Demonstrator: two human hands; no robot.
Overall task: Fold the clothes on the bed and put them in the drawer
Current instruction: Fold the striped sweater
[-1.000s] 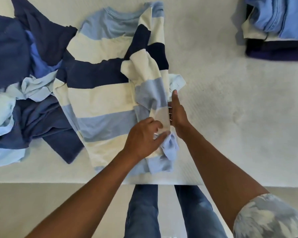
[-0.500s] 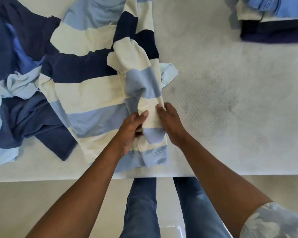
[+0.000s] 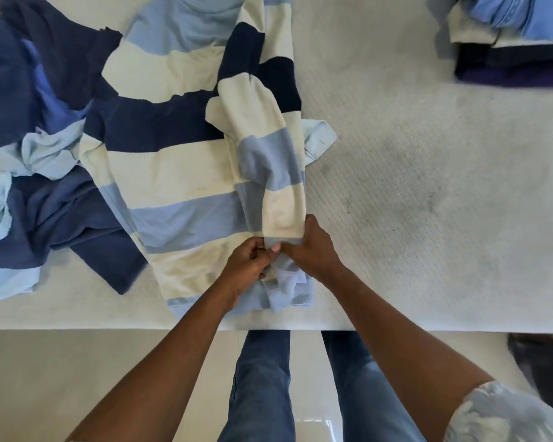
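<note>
A striped shirt [image 3: 173, 173] in cream, light blue and navy lies spread on the white bed [image 3: 428, 186]. Its right sleeve [image 3: 268, 161] is folded lengthwise down over the body. My left hand [image 3: 249, 266] and my right hand [image 3: 313, 250] meet at the sleeve's cuff near the shirt's hem, and both pinch the light-blue cuff fabric between fingers and thumb. The hem below my hands is bunched.
A heap of unfolded navy and light-blue clothes [image 3: 29, 154] lies to the left of the shirt. A stack of folded clothes [image 3: 511, 43] sits at the bed's far right. The bed's near edge [image 3: 77, 327] runs in front of my legs. A dark object [image 3: 543, 368] lies on the floor, right.
Both hands slid down the folded sleeve toward the hem. My right hand went from lying flat along the sleeve's edge to pinching the cuff together with my left hand.
</note>
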